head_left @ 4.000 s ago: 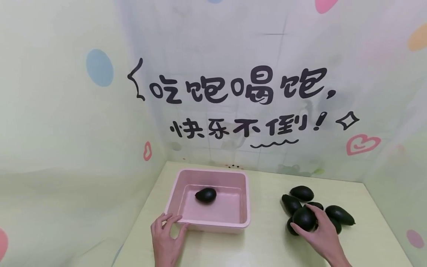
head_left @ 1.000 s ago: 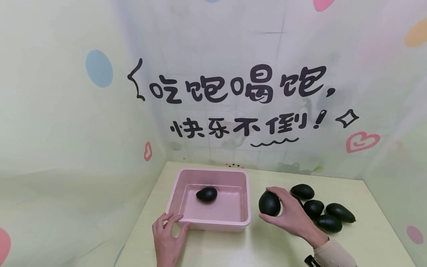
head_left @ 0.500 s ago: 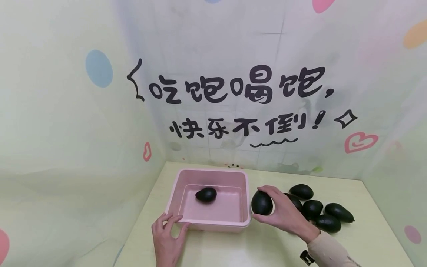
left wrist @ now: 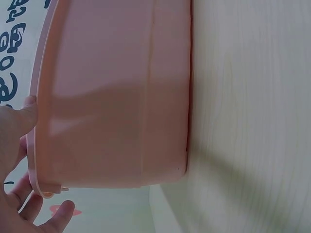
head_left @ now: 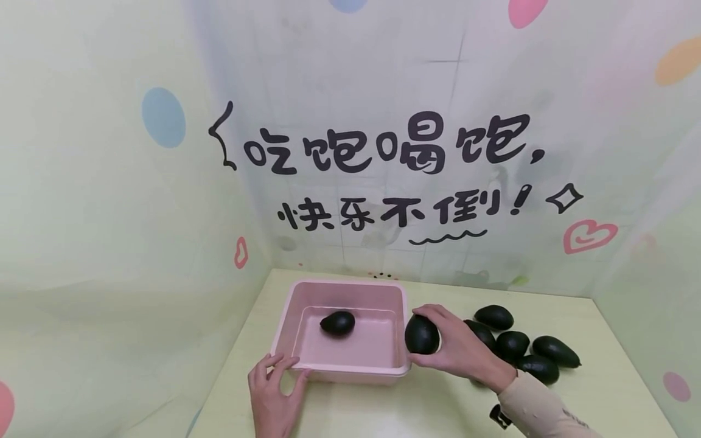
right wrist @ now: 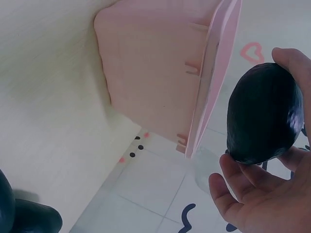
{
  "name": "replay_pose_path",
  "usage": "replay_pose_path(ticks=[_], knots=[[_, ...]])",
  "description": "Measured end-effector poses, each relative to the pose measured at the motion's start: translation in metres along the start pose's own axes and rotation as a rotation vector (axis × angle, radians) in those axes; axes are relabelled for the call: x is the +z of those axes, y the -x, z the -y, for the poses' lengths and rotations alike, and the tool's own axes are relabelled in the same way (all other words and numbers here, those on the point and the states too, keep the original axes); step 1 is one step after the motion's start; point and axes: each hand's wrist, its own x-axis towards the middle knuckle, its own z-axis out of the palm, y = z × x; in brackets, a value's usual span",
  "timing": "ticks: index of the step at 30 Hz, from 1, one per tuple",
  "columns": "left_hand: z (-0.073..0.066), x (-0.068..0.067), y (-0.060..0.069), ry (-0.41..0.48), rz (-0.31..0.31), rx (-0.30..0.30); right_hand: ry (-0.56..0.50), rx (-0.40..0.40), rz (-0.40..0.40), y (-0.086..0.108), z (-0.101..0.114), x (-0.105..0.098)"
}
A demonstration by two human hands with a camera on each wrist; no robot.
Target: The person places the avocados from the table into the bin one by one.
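A pink rectangular plastic bin (head_left: 378, 344) stands on the table, with one dark avocado (head_left: 338, 323) lying on its floor. My left hand (head_left: 274, 389) holds the bin's near-left corner, thumb outside the rim and fingertips over it; the left wrist view shows the thumb (left wrist: 29, 116) against the rim. My right hand (head_left: 462, 348) grips another dark avocado (head_left: 422, 334) between thumb and fingers, raised beside the bin's right rim. The right wrist view shows this held avocado (right wrist: 265, 114) off the table, with the bin's side wall (right wrist: 150, 73) beyond it.
Several more dark avocados, such as this rightmost one (head_left: 555, 351), lie grouped on the right of the pale table (head_left: 350, 413). The right forearm partly covers the group. A printed sheet (head_left: 383, 79) walls the table at the back and sides.
My right hand has lifted an avocado from the group and carried it left to the bin's right rim. My left hand keeps its place on the corner.
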Motion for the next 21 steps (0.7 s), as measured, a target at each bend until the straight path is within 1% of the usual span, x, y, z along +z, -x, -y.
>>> replay_pose_path(ticks=[3, 12, 17, 21], knots=[[0.0, 0.001, -0.001, 0.002, -0.001, 0.002, -0.002, -0.005, 0.013, -0.001, 0.001, -0.001], [0.0, 0.003, -0.002, -0.005, 0.009, -0.001, -0.025, 0.044, 0.083, -0.01, 0.006, -0.001], [0.004, 0.004, 0.001, 0.005, -0.005, -0.002, -0.048, 0.036, 0.105, -0.015, 0.01, 0.002], [0.006, 0.005, 0.001, 0.014, -0.011, 0.009, -0.05, 0.025, 0.116, -0.019, 0.013, 0.004]])
